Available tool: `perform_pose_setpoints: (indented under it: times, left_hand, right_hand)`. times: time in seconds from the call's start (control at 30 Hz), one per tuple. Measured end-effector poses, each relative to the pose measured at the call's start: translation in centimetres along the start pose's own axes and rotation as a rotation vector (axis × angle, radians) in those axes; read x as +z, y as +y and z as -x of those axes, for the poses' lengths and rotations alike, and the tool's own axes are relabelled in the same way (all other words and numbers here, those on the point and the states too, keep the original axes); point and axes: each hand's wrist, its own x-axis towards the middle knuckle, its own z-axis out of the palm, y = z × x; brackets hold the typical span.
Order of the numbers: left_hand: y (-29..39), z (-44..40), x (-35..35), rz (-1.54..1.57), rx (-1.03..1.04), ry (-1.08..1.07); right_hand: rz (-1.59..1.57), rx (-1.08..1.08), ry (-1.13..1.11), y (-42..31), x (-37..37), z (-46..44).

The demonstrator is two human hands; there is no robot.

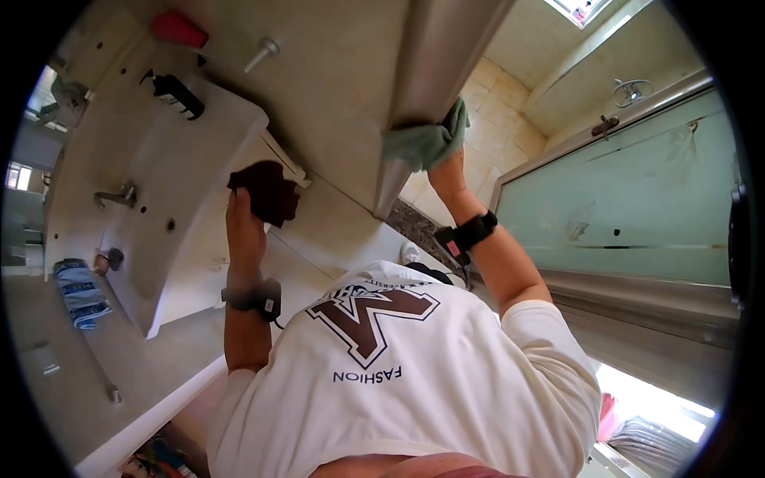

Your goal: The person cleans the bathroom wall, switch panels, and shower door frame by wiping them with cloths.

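A white sink (203, 139) carries a black pump bottle (180, 97) and faucet (119, 196).

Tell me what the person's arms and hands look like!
The left hand and right hand have no gloves. The left one has a black wristband with a small white label and thin black cable. The right one has a black strap and box with a pinkish label. The off-white sleeves are short.

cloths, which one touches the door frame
The green cloth, in the right hand; the dark brown one, in the left hand, is away from the door frame.
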Motion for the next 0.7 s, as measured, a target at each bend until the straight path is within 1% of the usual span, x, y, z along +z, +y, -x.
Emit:
perform_pose_setpoints:
  times: [0.03, 0.07, 0.1, 0.13, 0.17, 0.2, 0.23, 0.27, 0.3, 0.33, 0.37, 0.4, 0.43, 0.5, 0.57, 0.6, 0.63, 0.67, 0.7]
  left_hand:
    - [1.5, -0.1, 3.2, 0.092, 0.079, -0.044]
    - [2.4, -0.5, 5.4, 0.081, 0.089, -0.044]
    - [3.1, -1.1, 7.3, 0.104, 0.171, -0.104]
    - [3.9, -1.6, 9.6, 0.126, 0.25, -0.165]
    - [5.0, -1.7, 12.7, 0.111, 0.347, -0.208]
    - [5.6, -1.8, 15.7, 0.094, 0.346, -0.207]
    - [5.9, -2.0, 18.6, 0.064, 0.492, -0.267]
    - [5.8, -2.2, 20.7, 0.033, 0.635, -0.329]
    - [5.8, -3.0, 22.7, -0.45, 0.897, -0.295]
    - [5.9, -3.7, 24.7, -0.875, 1.193, -0.164]
    - [5.5, -4.5, 27.5, -0.956, 1.377, -0.12]
    - [5.2, -5.2, 30.4, -1.028, 1.564, -0.048]
    - [4.7, -5.6, 30.6, -1.095, 1.577, 0.009]
    - [3.5, -5.7, 30.6, -1.062, 1.503, 0.041]
    - [1.6, -5.8, 30.0, -0.965, 1.448, -0.002]
    - [0.6, -5.8, 29.7, -0.915, 1.421, -0.023]
    - [-0.2, -6.3, 28.6, -0.909, 1.473, -0.057]
    - [0.5, -5.9, 28.4, -1.05, 1.488, -0.087]
    - [1.2, -5.5, 28.2, -1.19, 1.498, -0.115]
  right_hand:
    - [-0.015, -0.003, 0.012, 0.3, -1.0, -0.2]
    - [-0.297, 0.239, -0.025, 0.8, -2.2, -0.5]
    - [-0.579, 0.478, -0.068, 1.7, -3.3, -0.9]
    - [-0.72, 0.339, -0.005, 5.0, -3.6, -1.2]
    - [-0.778, 0.301, -0.053, 4.7, -4.2, -3.6]
    - [-0.584, 0.127, -0.146, 4.5, -4.9, -6.7]
    - [-0.401, -0.057, -0.201, 4.4, -5.6, -9.8]
    - [0.046, -0.365, -0.291, 5.2, -5.9, -12.6]
    - [0.164, -0.505, -0.251, 5.3, -5.8, -14.5]
    - [0.176, -0.573, -0.177, 4.9, -5.0, -16.4]
    - [0.184, -0.634, -0.099, 4.4, -4.0, -18.1]
    - [0.146, -0.65, -0.024, 4.1, -2.9, -19.3]
    - [0.1, -0.655, 0.049, 4.0, -2.0, -20.0]
    - [-0.01, -0.644, 0.148, 4.9, -0.4, -20.1]
    - [-0.139, -0.602, 0.141, 7.7, 1.1, -17.9]
    - [-0.184, -0.576, 0.076, 9.4, 1.8, -16.1]
    - [-0.196, -0.563, -0.032, 11.4, 2.2, -14.0]
    - [-0.206, -0.545, -0.138, 13.3, 2.7, -12.0]
    - [-0.129, -0.468, -0.217, 15.0, 3.1, -9.4]
